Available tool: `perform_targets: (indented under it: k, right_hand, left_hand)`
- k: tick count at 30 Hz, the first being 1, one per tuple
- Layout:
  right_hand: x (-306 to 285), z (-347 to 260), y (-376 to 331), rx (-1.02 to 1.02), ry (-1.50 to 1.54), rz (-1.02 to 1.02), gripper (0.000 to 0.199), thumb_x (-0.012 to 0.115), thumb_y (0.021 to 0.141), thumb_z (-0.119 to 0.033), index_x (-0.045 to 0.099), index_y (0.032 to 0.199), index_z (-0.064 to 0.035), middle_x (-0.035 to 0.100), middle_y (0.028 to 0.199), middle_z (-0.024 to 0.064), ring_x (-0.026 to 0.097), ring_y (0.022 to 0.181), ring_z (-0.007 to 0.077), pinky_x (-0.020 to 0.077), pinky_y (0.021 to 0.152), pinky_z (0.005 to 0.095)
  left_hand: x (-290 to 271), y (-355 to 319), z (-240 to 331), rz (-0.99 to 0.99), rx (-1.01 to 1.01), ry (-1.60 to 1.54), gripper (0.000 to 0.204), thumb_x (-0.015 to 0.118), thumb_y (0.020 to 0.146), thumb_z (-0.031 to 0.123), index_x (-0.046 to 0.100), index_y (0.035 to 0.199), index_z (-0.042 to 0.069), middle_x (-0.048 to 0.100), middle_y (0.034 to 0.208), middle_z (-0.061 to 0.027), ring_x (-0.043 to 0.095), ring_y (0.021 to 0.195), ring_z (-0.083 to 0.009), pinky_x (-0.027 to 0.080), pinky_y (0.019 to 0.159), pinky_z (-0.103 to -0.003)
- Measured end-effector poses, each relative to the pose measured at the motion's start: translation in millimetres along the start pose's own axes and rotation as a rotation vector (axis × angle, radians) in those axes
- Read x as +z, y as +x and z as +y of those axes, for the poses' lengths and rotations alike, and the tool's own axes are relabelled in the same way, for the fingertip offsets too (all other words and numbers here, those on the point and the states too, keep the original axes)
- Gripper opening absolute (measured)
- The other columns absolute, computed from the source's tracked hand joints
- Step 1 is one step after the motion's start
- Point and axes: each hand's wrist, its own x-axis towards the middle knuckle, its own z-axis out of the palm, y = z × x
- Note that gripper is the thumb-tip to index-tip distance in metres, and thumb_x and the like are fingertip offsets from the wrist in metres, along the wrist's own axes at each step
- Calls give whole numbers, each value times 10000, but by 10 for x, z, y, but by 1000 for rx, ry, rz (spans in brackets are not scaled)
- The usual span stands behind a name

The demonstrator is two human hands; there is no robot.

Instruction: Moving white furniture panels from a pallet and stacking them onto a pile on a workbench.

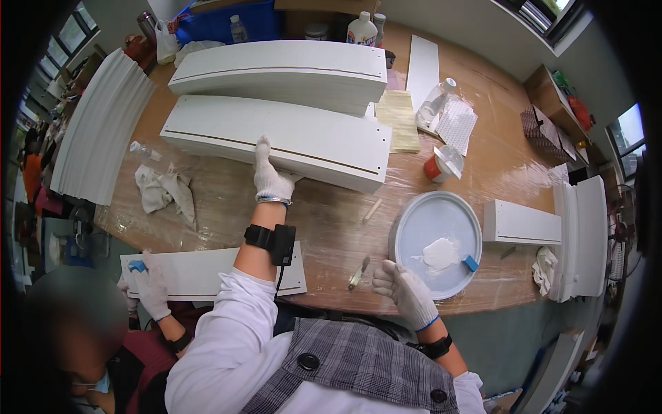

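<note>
My left hand (271,181), in a white knit glove, grips the near edge of a white panel (283,138) on top of a stack. Its thumb lies over the edge, and the other fingers are mostly hidden below. The panel has a long dark groove and small holes at its end. My right hand (408,295), also gloved, hovers by the table's front edge with loosely bent fingers and nothing visible in them. Just beyond it lies a round pale-blue lid (431,215) carrying white paste (440,254) and a small blue scraper (470,263).
A co-worker at left holds a blue scraper (136,265) over another white panel (214,272). White panels are stacked at far left (103,131), behind (283,62) and at right (586,234). A red-and-white cup (443,164), a brush (359,273) and a rag (165,192) lie about.
</note>
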Motion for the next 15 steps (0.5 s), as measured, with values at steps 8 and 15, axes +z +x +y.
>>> perform_targets:
  k: [8, 15]
  right_hand:
    - [-195, -19, -13, 26, -13, 57, 405, 490, 1048, -279, 533, 1263, 61, 642, 1063, 156, 663, 931, 232, 557, 870, 347]
    - [-314, -35, -62, -5, 35, -15, 379, 494, 1044, -268, 539, 1239, 53, 645, 1057, 156, 669, 941, 248, 560, 882, 386]
  left_hand:
    - [293, 177, -59, 178, 54, -99, 675, 808, 771, 391, 548, 1331, 118, 560, 1333, -81, 528, 1208, -308, 448, 989, -561]
    - [449, 216, 158, 155, 2, 133, 531, 654, 914, 385, 546, 1334, 79, 595, 1299, -106, 580, 1162, -287, 502, 925, -477]
